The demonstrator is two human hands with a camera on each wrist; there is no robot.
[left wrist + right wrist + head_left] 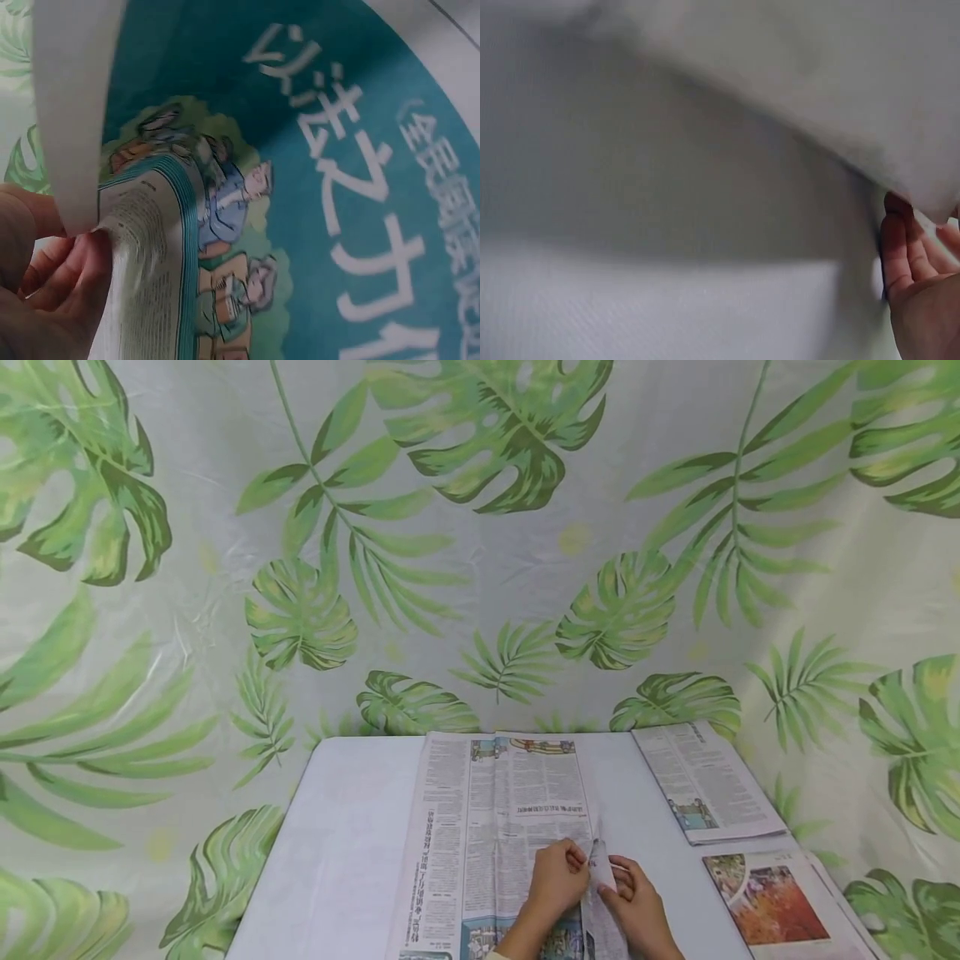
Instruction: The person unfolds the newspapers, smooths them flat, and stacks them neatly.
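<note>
Newspaper (480,827) spread over the middle of the white worktop (345,827), its top margin at the far edge, its lower part running out of the head view toward you; bare surface shows between it and the left edge. Along its right side a raised page (602,910) stands up off the worktop, narrow as seen from the head, and both your hands are on it. Your left hand (557,881) reaches in over the print, thumb and fingers closed narrow; the left wrist view has them pinching the page edge. Same view: a teal panel (300,187) with large white characters fills much of the paper, cartoon figures (229,202) with books beside it. Your right hand (637,897) is on the outer side of the raised page, thumb against the paper and fingers behind, holding it; in the right wrist view much of the hand is cut off, the sheet above it is blurred, and the exact contact of each fingertip cannot be told. To your right, a folded newspaper (708,785) lies at the far right corner, along the right edge. Nearer you on that edge, just beside it, is a sheet with a red-orange photo (780,902), partly out of frame. Behind the far edge hangs a leaf-print curtain (465,568).
</note>
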